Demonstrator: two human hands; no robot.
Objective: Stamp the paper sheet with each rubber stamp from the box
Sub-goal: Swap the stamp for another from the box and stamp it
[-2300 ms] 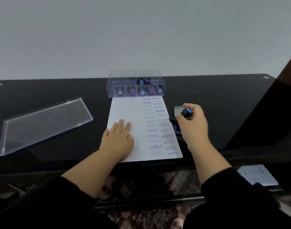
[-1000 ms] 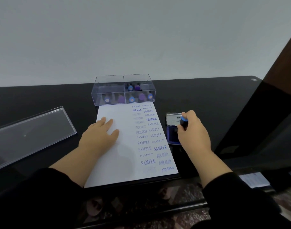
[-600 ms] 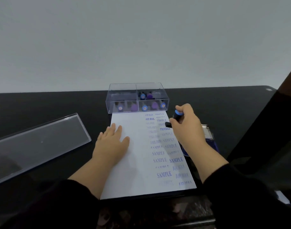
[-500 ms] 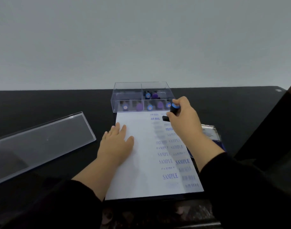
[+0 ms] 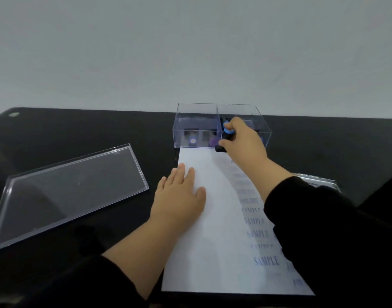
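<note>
Across the lower part of the frame two black sleeves (image 5: 337,236) are reaching in from the bottom edge. The white paper sheet (image 5: 215,236) is lying lengthwise on the black table (image 5: 79,130), running from the lower right of the frame up to the centre, with blue prints reading "SAMPLE" stacked along its right side; the prints higher up are too blurred to read. The left hand (image 5: 179,196) is lying flat on the sheet's left half at mid-frame, fingers straight and close together, thumb spread to the right. At left of centre a clear plastic lid (image 5: 64,192) is resting on the table, well apart from the sheet. At the right edge, partly hidden behind the right sleeve, something that may be an ink pad (image 5: 319,183) is showing. Further up, the right hand (image 5: 244,141) is pinching a black rubber stamp (image 5: 225,138) with a blue knob, its base sitting at the sheet's top edge. Just behind it the clear divided box (image 5: 197,121) is standing at the top of the sheet, holding more stamps with blue and purple knobs.
</note>
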